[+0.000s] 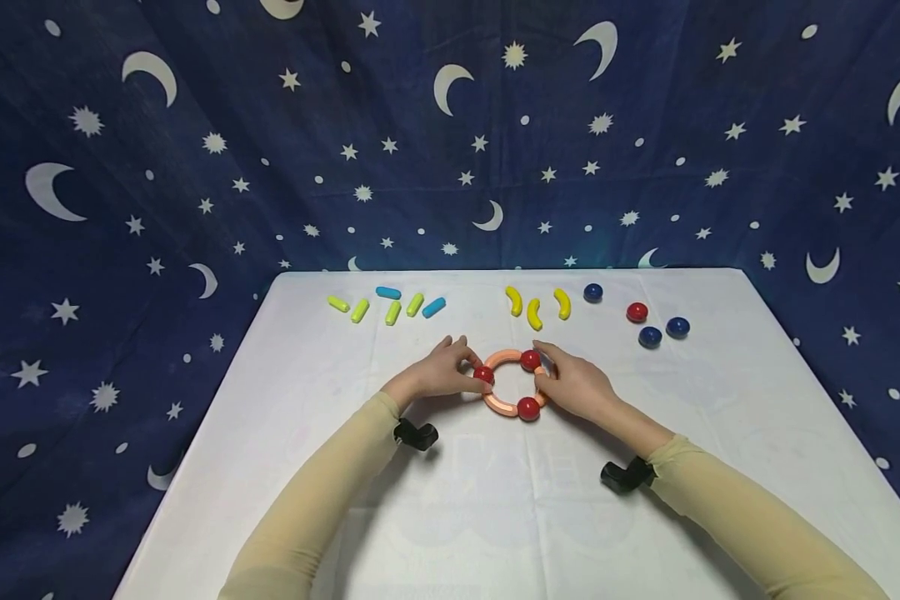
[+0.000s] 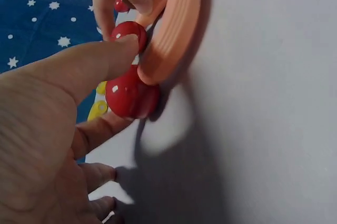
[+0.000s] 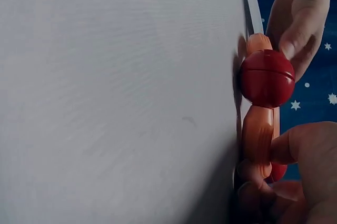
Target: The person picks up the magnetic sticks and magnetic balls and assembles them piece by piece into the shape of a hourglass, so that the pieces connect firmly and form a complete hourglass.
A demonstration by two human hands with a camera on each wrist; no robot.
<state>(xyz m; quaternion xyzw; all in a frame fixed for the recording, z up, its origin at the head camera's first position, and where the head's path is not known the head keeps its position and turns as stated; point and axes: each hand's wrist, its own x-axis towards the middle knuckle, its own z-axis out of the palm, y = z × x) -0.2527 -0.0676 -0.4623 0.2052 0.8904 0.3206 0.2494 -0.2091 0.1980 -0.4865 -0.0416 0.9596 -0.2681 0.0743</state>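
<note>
Orange curved pieces point(image 1: 501, 407) and red balls point(image 1: 528, 408) make a ring point(image 1: 504, 356); the left hand point(image 1: 442, 371) pinches one ball, the right hand point(image 1: 581, 386) grips one curved piece (yellow pieces point(image 1: 534, 315) lie beyond both).

Between the left hand point(image 1: 444, 369) and right hand point(image 1: 577, 383), the ring balls point(image 1: 528, 409) are red; the curved rods point(image 2: 172, 32) are orange with lengthwise lines. Beyond the left hand, sticks point(image 1: 360, 311) are lime green and blue; beyond the right, curved pieces point(image 1: 534, 315) are yellow, loose balls point(image 1: 650, 337) navy and red. The cloth point(image 1: 405, 42) beyond both is dark blue with white crescents and stars.
</note>
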